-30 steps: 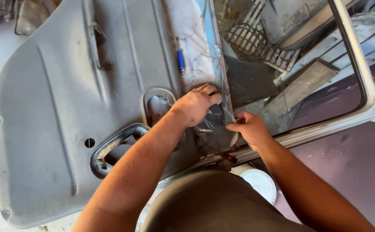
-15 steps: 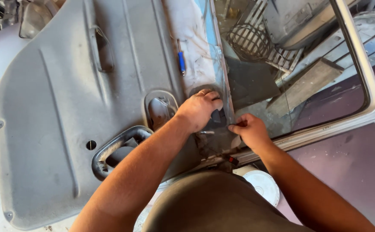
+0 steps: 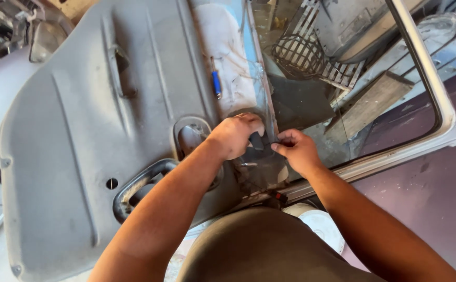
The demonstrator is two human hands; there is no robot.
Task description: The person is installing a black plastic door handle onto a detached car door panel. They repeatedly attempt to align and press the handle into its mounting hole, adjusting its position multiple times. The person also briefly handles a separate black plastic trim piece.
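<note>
Car door, seen from above through a head camera, interior side facing up.

Grey door panel (image 3: 71,156): moulded plastic, dusty, covering most of the door; one round hole in its lower left area. A dark pull handle (image 3: 139,185) sits in a recess at its lower middle, and an oval latch recess (image 3: 191,137) lies just above that.

Small dark part (image 3: 256,141): located at the panel's right edge, beside the door's window frame. Both hands meet on it.

Left hand (image 3: 234,137): curled over the dark part from the panel side, fingers closed around it; the forearm crosses over the pull handle.

Right hand (image 3: 297,151): fingers pinched narrow, fingertips touching the same dark part from the window side.

Blue-handled tool (image 3: 216,83): lies on the pale bare patch of the door above the hands, apart from them.

Window glass (image 3: 343,104): fills the door frame to the right; a wire basket (image 3: 296,55) and slatted pieces show through it.

White round object (image 3: 319,227): below the door edge, near the right forearm, partly hidden.
</note>
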